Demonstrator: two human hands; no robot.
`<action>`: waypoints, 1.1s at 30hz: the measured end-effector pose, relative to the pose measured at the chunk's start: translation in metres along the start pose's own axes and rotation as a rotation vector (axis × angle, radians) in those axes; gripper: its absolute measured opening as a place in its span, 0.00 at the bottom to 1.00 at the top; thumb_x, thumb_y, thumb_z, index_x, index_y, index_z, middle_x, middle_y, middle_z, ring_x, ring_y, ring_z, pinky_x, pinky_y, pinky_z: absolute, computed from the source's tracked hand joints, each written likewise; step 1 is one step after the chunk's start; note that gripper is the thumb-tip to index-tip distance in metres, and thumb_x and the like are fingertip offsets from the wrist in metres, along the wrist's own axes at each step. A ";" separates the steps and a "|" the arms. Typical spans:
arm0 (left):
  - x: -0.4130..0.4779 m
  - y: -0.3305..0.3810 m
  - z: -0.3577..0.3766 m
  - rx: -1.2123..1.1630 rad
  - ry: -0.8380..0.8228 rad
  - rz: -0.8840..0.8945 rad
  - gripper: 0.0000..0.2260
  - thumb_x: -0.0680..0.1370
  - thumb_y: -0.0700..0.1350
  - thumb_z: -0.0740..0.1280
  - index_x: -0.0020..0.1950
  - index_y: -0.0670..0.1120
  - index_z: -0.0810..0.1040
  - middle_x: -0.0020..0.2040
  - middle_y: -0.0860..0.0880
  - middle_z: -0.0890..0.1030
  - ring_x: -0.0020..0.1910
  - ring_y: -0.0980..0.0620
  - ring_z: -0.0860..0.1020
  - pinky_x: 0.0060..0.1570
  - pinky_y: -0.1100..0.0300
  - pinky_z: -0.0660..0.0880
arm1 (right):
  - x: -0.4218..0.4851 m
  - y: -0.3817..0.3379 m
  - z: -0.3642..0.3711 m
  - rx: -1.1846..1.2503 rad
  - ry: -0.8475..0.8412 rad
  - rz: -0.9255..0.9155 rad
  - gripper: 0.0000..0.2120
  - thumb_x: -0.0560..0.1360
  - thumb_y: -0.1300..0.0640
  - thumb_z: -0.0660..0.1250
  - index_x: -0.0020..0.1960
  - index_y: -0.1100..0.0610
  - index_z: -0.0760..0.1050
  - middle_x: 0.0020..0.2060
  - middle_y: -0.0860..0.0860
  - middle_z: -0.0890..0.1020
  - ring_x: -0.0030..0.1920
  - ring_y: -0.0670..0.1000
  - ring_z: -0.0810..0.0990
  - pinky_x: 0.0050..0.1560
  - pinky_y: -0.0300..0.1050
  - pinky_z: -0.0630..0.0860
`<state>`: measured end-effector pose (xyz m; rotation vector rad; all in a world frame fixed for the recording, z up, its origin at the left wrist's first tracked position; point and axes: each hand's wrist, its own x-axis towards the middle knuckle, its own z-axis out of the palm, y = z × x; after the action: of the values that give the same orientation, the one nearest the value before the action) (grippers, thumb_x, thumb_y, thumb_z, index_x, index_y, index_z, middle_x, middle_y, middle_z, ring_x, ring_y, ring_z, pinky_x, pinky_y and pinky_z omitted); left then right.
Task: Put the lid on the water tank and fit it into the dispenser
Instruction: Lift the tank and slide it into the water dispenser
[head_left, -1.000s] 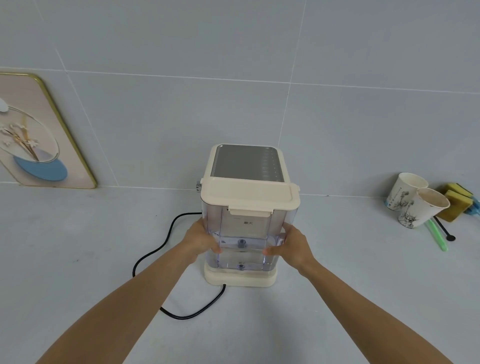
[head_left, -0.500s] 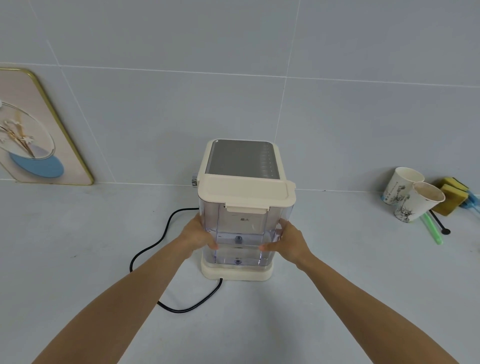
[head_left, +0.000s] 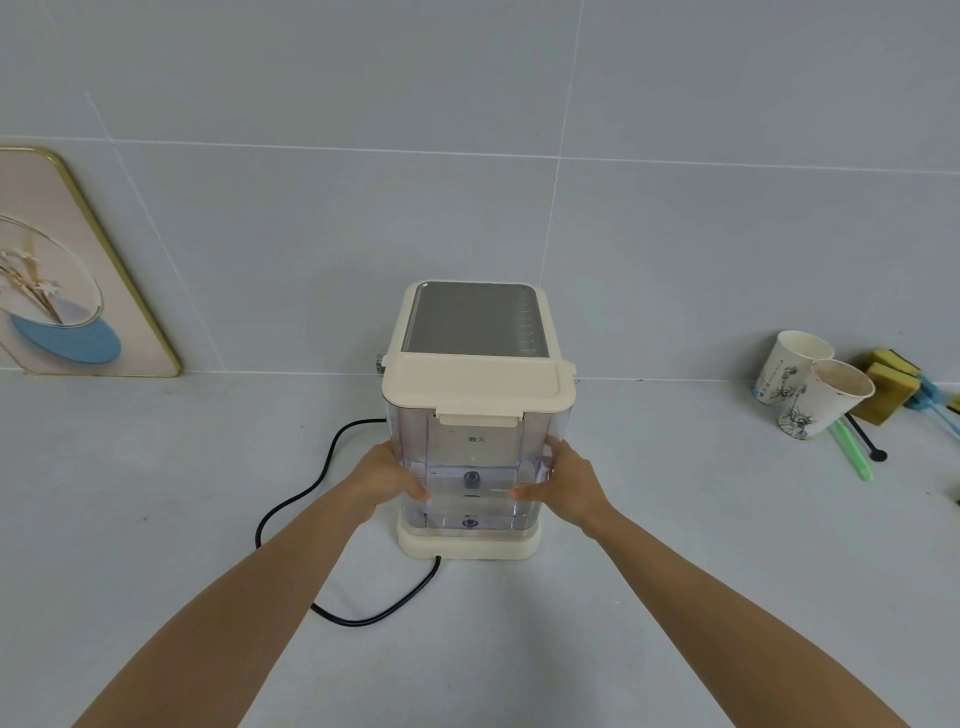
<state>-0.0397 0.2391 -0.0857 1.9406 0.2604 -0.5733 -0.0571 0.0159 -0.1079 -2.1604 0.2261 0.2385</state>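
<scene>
A clear plastic water tank (head_left: 472, 457) stands on the cream base of the dispenser (head_left: 470, 325), pressed against the dispenser's near face. Its cream lid (head_left: 478, 383) sits flat on top, with a front tab hanging over the tank's edge. A little water lies in the bottom of the tank. My left hand (head_left: 387, 480) grips the tank's left side and my right hand (head_left: 563, 483) grips its right side, thumbs on the front wall. The dispenser's front is hidden.
A black power cord (head_left: 311, 499) loops over the grey counter left of the dispenser. Two paper cups (head_left: 810, 389), yellow sponges (head_left: 885, 387) and a green straw (head_left: 852, 457) lie at the right by the wall. A framed picture (head_left: 67, 270) leans against the tiles at left.
The tank has sunk a little lower onto the dispenser's base, both hands still on its sides. The camera has tilted slightly.
</scene>
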 end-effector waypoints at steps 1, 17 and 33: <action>0.000 0.000 0.000 -0.005 -0.005 -0.003 0.28 0.65 0.25 0.70 0.64 0.39 0.73 0.56 0.46 0.77 0.53 0.49 0.72 0.54 0.61 0.67 | 0.000 0.000 0.000 0.001 -0.002 0.000 0.40 0.63 0.55 0.77 0.69 0.59 0.61 0.64 0.56 0.73 0.63 0.56 0.72 0.56 0.43 0.70; 0.004 -0.006 0.000 -0.042 -0.027 0.005 0.30 0.66 0.26 0.70 0.66 0.40 0.71 0.64 0.44 0.76 0.59 0.47 0.72 0.62 0.58 0.67 | -0.003 -0.002 0.003 0.020 0.023 0.020 0.38 0.64 0.58 0.76 0.68 0.61 0.61 0.63 0.57 0.73 0.62 0.56 0.72 0.57 0.44 0.70; 0.009 -0.006 0.001 -0.037 -0.028 -0.004 0.30 0.67 0.26 0.69 0.68 0.37 0.68 0.68 0.41 0.73 0.67 0.44 0.70 0.66 0.57 0.66 | -0.001 -0.001 0.005 0.001 0.038 0.037 0.36 0.63 0.57 0.76 0.66 0.60 0.63 0.59 0.58 0.75 0.55 0.55 0.74 0.54 0.46 0.72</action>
<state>-0.0353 0.2405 -0.0954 1.8952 0.2555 -0.5943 -0.0582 0.0202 -0.1096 -2.1624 0.2880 0.2181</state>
